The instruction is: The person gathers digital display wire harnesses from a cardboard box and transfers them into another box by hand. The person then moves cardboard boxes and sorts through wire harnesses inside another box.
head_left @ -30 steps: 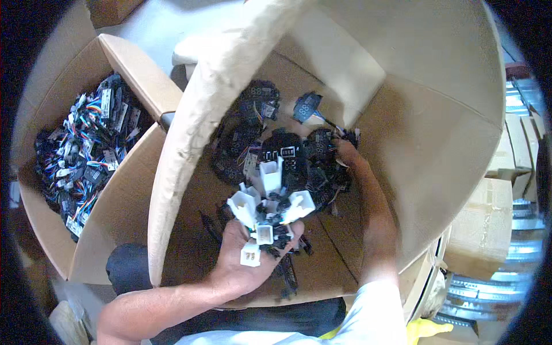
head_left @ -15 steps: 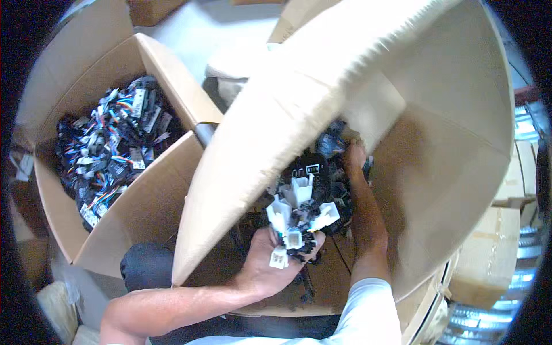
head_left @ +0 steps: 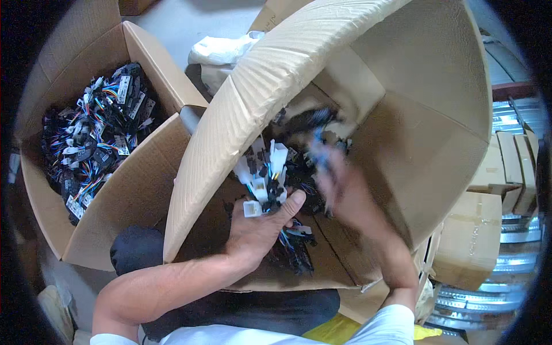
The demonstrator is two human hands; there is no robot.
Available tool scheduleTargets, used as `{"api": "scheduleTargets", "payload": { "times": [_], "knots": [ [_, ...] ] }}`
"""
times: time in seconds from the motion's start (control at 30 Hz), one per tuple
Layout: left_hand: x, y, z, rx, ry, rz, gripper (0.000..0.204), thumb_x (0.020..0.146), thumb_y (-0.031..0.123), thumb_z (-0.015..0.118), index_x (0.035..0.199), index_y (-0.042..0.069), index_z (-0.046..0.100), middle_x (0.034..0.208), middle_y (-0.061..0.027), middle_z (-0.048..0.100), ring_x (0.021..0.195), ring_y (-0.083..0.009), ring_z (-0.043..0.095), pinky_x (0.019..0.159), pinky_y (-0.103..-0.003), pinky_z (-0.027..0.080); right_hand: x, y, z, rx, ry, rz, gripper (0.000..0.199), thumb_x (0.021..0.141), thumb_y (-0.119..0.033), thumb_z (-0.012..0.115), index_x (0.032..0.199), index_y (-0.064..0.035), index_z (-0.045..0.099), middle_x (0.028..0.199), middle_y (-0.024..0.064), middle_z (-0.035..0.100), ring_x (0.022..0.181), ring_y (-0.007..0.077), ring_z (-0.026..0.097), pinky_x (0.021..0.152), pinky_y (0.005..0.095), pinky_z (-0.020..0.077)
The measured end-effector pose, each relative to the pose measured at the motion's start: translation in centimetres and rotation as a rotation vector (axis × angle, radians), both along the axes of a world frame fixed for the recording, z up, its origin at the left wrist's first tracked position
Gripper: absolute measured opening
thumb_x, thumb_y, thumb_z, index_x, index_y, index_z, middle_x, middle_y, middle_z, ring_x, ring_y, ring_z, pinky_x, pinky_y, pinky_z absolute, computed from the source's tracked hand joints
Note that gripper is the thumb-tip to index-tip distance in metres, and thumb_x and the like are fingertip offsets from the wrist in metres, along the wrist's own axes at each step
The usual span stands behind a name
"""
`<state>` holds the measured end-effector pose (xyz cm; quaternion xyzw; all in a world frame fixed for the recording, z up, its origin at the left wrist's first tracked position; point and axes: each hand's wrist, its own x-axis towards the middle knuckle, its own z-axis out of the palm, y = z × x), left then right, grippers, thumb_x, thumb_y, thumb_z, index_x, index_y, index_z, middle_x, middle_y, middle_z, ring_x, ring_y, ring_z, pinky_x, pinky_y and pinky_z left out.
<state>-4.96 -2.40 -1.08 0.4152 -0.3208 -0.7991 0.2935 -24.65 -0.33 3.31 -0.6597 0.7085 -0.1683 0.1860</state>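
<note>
**Gathering Wire Harnesses From a Carton**

Clamped between thumb and curled fingers, the left hand (head_left: 259, 227) holds a bundle of wire harnesses (head_left: 265, 172), whose white connectors stand above the thumb while coloured leads and black plugs hang below the palm. The bundle sits inside the large cardboard carton (head_left: 402, 144), just above its floor. The right hand (head_left: 336, 184) is blurred over the loose harnesses (head_left: 310, 123) deeper in the carton; whether its fingers are spread or closed cannot be told.

1. Keep the thumb pressed across the leads, not across the connectors, so that no housing is levered off.
2. Lift each added harness free of the heap before joining it to the bundle; tangled leads are likely to drag neighbours along.
3. Keep hanging plugs clear of the carton flap (head_left: 241, 115).

A 2nd open box of harnesses (head_left: 92, 144) stands to the left.
</note>
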Motion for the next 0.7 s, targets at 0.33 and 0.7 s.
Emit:
{"api": "scheduleTargets", "payload": {
  "times": [0.33,0.7],
  "knots": [
    [1.4,-0.3,0.1,0.172,-0.130,-0.019,0.027,0.086,0.030,0.079,0.087,0.007,0.067,0.075,0.0014,0.064,0.064,-0.0078,0.055,0.054,-0.025,0.043,-0.7,2.2,1.3,0.441,-0.483,0.257,0.039,0.090,-0.018,0.071,0.125,-0.0043,0.063,0.112,0.0110,0.070,0.101,0.0209,0.067,0.090,0.0349,0.0531],
    [0.0,-0.5,-0.8,0.024,-0.164,-0.083,0.041,0.080,0.036,0.084,0.103,0.010,0.062,0.088,0.0010,0.063,0.070,-0.0105,0.055,0.061,-0.027,0.044,-28.4,6.8,-23.5,0.399,1.186,0.292,0.034,0.086,-0.024,0.064,0.117,-0.0112,0.069,0.129,0.0130,0.063,0.135,0.0264,0.045,0.117,0.0500,0.0289]
  ]
}}
